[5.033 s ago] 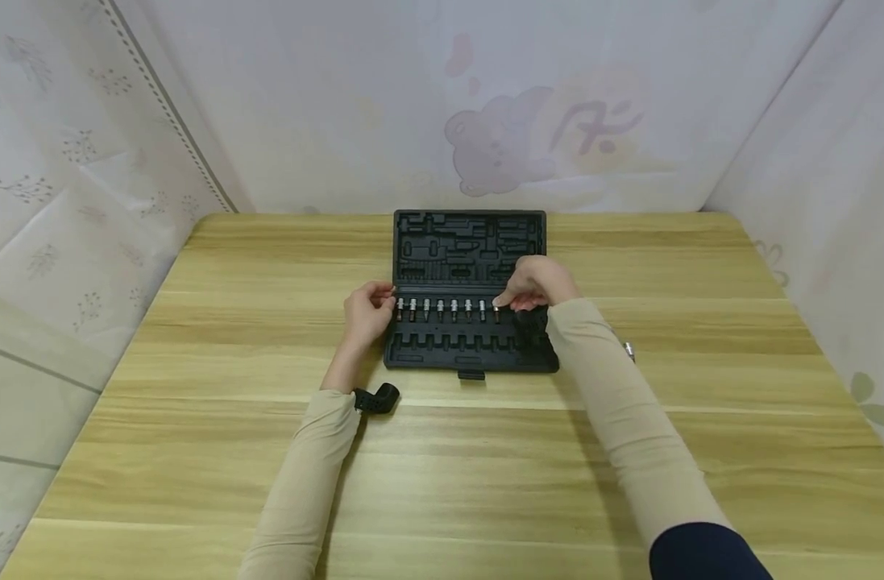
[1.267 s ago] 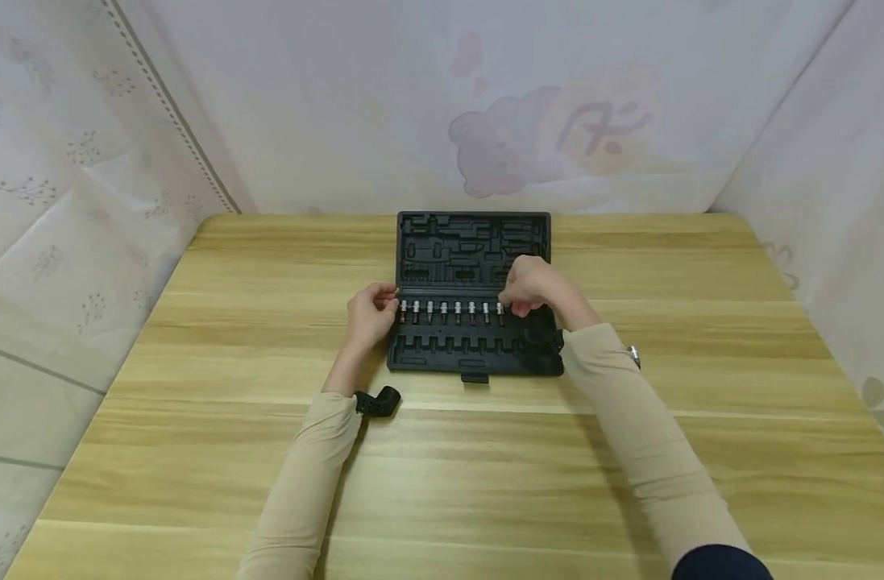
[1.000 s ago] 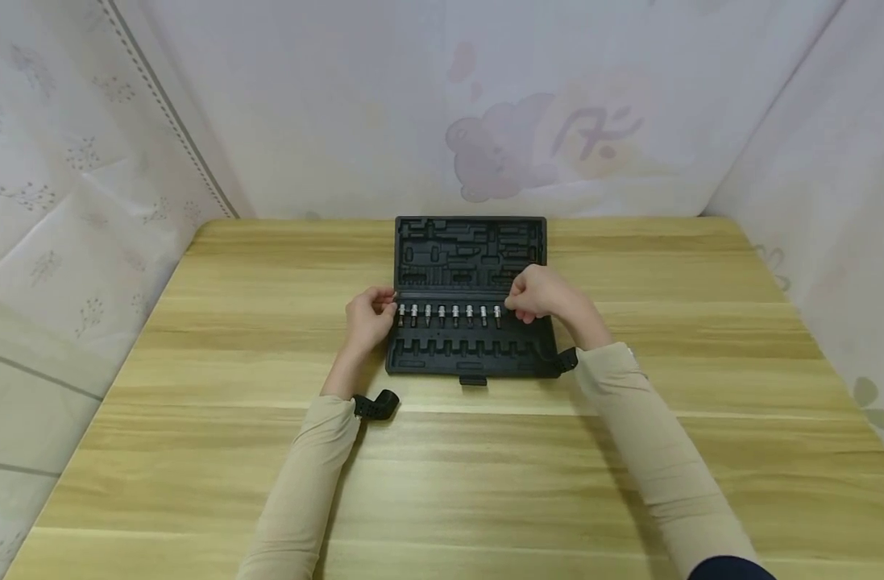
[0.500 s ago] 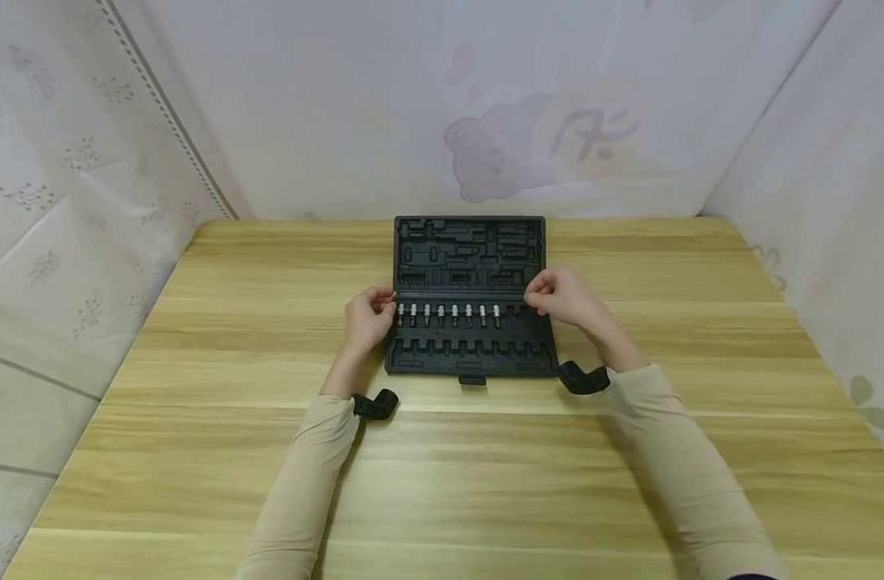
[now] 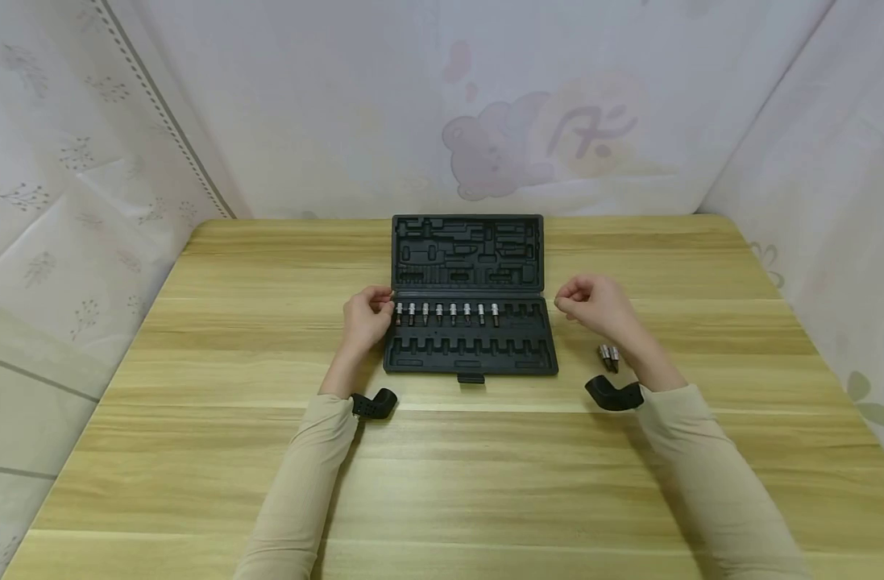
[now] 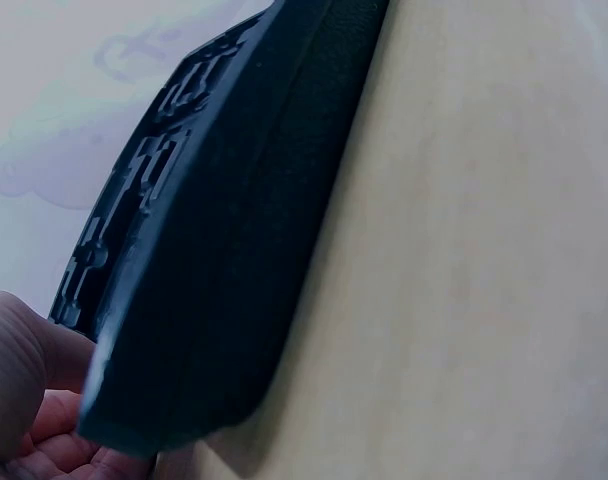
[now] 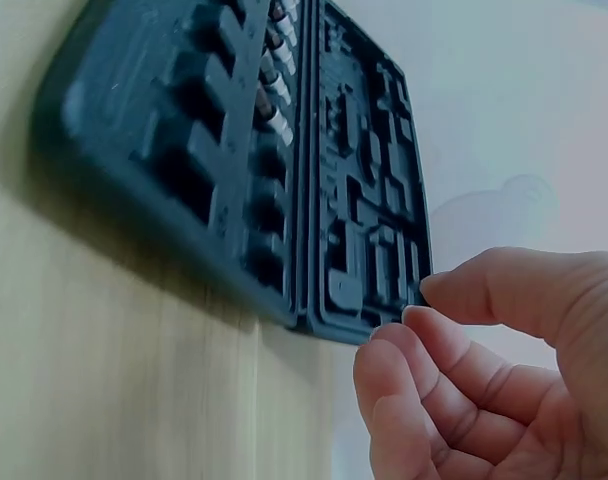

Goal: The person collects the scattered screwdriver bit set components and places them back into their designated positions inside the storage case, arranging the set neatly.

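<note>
A black socket case point(image 5: 471, 368) lies opened flat, its moulded lid point(image 5: 466, 225) at the back. Several silver bit sockets point(image 5: 453, 309) stand in the upper row of slots, from the left end to past the middle. My left hand point(image 5: 367, 316) holds the case's left edge; in the left wrist view its thumb point(image 6: 24, 350) lies at the rim with the fingers below. To the right of the case hovers my right hand point(image 5: 597, 304), fingers loosely curled. The right wrist view shows nothing between its thumb point(image 7: 504, 285) and fingertips.
Loose bit sockets point(image 5: 614, 355) lie together on the wooden table point(image 5: 471, 483), right of the case by my right wrist. Black wrist cameras point(image 5: 612, 395) stick out from both sleeves. Patterned white cloth point(image 5: 325, 105) hangs behind and at both sides.
My right hand has moved from the row of bit sockets rightward off the case, baring the right-hand slots. The loose bit sockets have come into fuller view. The left hand stays put.
</note>
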`<state>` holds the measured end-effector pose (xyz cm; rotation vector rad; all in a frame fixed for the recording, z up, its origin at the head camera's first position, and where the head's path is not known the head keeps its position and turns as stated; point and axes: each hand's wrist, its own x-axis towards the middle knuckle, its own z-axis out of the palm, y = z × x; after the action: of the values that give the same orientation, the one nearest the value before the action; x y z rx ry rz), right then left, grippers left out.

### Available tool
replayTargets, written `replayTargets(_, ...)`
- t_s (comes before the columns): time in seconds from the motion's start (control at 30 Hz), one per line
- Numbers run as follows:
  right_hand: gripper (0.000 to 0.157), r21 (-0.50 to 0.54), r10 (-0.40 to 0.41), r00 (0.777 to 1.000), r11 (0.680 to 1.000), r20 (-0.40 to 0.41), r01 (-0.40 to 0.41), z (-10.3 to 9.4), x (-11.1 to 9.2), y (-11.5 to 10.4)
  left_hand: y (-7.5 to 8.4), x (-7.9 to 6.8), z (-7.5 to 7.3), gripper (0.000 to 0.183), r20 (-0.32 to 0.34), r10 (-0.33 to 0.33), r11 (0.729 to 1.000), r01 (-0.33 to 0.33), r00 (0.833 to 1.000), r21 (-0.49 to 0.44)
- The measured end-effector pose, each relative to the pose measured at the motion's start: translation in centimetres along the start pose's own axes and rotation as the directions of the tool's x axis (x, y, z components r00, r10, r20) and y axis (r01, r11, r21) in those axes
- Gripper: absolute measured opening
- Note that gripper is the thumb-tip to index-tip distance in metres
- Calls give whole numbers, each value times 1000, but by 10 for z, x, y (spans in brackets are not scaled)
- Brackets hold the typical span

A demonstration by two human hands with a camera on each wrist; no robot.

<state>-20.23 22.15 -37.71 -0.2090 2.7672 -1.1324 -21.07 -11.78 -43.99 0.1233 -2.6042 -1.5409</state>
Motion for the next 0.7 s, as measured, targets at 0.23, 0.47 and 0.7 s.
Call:
replayTargets(0.23,18,-40,9,1000,999,-15,-10,-7,-14,11,1,-1,0,23,-4,6,1000,-6,1000,-4)
replayTargets(0.47,17,-63,-17,998,998,-57,13,-14,-31,24,2,-2,-1,24,-1,2,1000,-2,1000,-9)
replayTargets(0.7,12,-83,-12,993,997,-116,2,-20,-43,43,1,0,0,23,-5,3,1000,-3,1000,-7)
